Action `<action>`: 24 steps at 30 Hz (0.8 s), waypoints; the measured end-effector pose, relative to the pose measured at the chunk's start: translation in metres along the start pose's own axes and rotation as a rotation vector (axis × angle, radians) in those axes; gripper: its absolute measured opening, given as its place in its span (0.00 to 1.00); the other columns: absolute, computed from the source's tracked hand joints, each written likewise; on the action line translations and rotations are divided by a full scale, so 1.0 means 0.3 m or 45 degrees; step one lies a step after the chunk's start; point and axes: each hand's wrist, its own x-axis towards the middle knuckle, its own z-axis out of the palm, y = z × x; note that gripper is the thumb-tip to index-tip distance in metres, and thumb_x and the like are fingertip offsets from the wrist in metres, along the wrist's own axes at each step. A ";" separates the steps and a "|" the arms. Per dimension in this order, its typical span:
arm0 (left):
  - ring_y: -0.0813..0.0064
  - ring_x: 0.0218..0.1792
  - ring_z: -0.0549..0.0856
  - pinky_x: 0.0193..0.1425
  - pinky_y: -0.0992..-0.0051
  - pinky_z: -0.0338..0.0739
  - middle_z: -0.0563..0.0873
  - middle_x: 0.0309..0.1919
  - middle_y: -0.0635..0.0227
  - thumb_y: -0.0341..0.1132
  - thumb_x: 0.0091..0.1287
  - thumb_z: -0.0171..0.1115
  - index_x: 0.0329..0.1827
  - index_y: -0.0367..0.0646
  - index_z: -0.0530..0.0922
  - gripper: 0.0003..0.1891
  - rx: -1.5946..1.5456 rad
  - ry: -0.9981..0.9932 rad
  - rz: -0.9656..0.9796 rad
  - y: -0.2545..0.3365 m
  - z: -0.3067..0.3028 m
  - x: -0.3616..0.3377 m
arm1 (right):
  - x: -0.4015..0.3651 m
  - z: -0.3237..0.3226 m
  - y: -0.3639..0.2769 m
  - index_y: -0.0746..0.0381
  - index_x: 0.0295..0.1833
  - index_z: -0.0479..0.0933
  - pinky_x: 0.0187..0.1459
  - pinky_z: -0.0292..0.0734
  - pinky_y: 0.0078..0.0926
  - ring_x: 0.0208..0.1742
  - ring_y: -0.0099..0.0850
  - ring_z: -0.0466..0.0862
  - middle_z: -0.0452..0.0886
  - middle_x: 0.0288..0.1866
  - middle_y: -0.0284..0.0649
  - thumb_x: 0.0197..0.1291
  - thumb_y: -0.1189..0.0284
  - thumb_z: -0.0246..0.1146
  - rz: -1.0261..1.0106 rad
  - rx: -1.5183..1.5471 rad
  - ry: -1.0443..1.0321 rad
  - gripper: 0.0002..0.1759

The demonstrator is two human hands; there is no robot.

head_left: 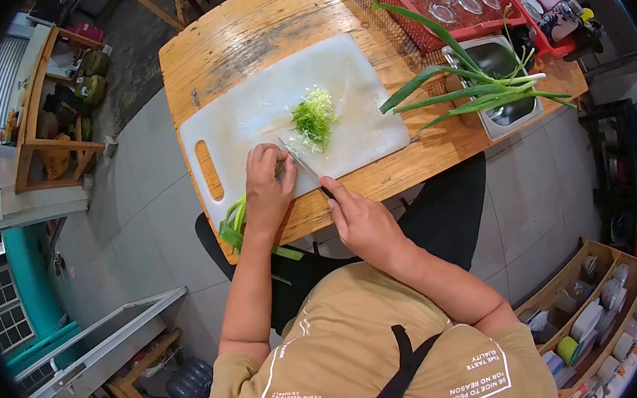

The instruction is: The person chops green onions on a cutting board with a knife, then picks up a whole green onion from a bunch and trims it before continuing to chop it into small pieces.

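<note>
My left hand (268, 184) is closed around a bunch of green onions (235, 223) near the front edge of a white cutting board (250, 114). Their long green leaves trail past my wrist and over the table edge. In my right hand (362, 222) is a knife (299, 158) with a dark handle; its blade lies at the fingertips of my left hand. Just beyond the blade sits a small heap of chopped green onion (314, 120), pale at one side and green at the other.
Whole green onions (468, 91) lie across a metal pan (512, 114) at the right of the wooden table (258, 22). A red crate (432, 30) with several glasses stands at the back right. Shelving with containers (593, 311) is at the lower right.
</note>
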 end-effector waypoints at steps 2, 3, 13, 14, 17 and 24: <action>0.48 0.51 0.84 0.59 0.54 0.81 0.85 0.46 0.54 0.22 0.70 0.73 0.45 0.35 0.81 0.07 -0.008 0.011 0.004 0.002 -0.005 0.002 | -0.013 -0.001 0.005 0.56 0.85 0.72 0.48 0.87 0.60 0.44 0.62 0.90 0.89 0.47 0.58 0.87 0.68 0.59 0.009 0.023 0.028 0.26; 0.47 0.51 0.84 0.59 0.53 0.81 0.85 0.46 0.54 0.22 0.70 0.73 0.45 0.35 0.80 0.08 0.000 0.010 -0.005 0.009 -0.003 0.001 | -0.027 -0.011 0.002 0.56 0.85 0.72 0.48 0.87 0.60 0.44 0.62 0.90 0.89 0.47 0.58 0.87 0.68 0.59 0.000 0.023 0.026 0.26; 0.47 0.52 0.84 0.59 0.53 0.80 0.84 0.46 0.54 0.22 0.71 0.71 0.46 0.36 0.80 0.07 -0.008 0.029 0.002 0.005 -0.001 -0.002 | 0.012 0.008 0.033 0.55 0.84 0.73 0.49 0.87 0.60 0.47 0.63 0.90 0.90 0.50 0.60 0.86 0.68 0.61 -0.023 0.017 0.071 0.26; 0.47 0.52 0.84 0.60 0.52 0.79 0.84 0.46 0.54 0.23 0.72 0.71 0.47 0.36 0.80 0.07 -0.003 0.013 0.006 0.004 -0.006 0.002 | 0.011 0.006 0.028 0.55 0.84 0.73 0.49 0.86 0.59 0.47 0.63 0.90 0.90 0.50 0.60 0.86 0.68 0.62 -0.022 0.038 0.103 0.26; 0.48 0.53 0.86 0.62 0.54 0.81 0.85 0.47 0.52 0.24 0.73 0.72 0.49 0.36 0.80 0.08 0.013 -0.021 0.001 0.002 -0.013 0.002 | -0.001 -0.030 0.023 0.55 0.84 0.74 0.50 0.86 0.58 0.47 0.63 0.90 0.90 0.50 0.60 0.86 0.69 0.62 -0.024 0.066 0.092 0.25; 0.49 0.53 0.84 0.63 0.53 0.80 0.84 0.47 0.54 0.24 0.71 0.70 0.51 0.39 0.80 0.09 0.007 0.001 0.001 -0.006 0.000 0.033 | 0.007 -0.072 0.029 0.54 0.87 0.72 0.57 0.89 0.53 0.58 0.61 0.92 0.91 0.61 0.59 0.84 0.67 0.67 -0.175 -0.006 0.170 0.31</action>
